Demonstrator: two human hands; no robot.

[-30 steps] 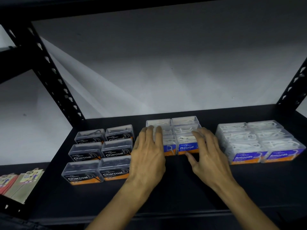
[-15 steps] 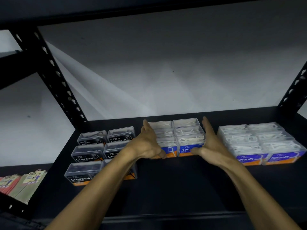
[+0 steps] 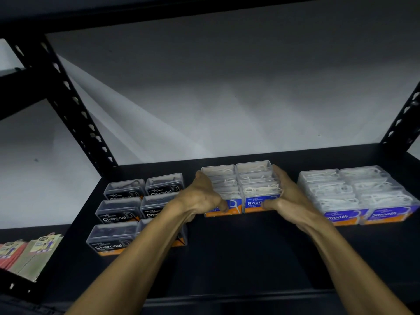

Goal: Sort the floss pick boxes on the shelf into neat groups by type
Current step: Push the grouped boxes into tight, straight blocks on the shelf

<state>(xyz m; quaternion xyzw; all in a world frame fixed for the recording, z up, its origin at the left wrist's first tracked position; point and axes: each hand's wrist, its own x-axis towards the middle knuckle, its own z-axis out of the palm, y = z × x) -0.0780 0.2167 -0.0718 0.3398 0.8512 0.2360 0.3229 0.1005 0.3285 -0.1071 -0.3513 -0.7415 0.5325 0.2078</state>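
Bare hands squaring up the middle Round boxes (image 3: pixel 259 189).

Left hand (image 3: pixel 202 196) and right hand (image 3: pixel 288 196), earlier resting flat on top, now press its sides, fingers straight. Charcoal boxes (image 3: pixel 120 212) sit left, Smooth boxes (image 3: pixel 354 194) right; sorting looks nearly finished.

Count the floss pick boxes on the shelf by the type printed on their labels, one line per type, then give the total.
Charcoal boxes: 6, in two columns of three, left group.
Round boxes: 6, in two columns of three, middle group, with the left hand and right hand against its sides.
Smooth boxes: 6, in two columns of three, right group.
Total: 18 boxes.
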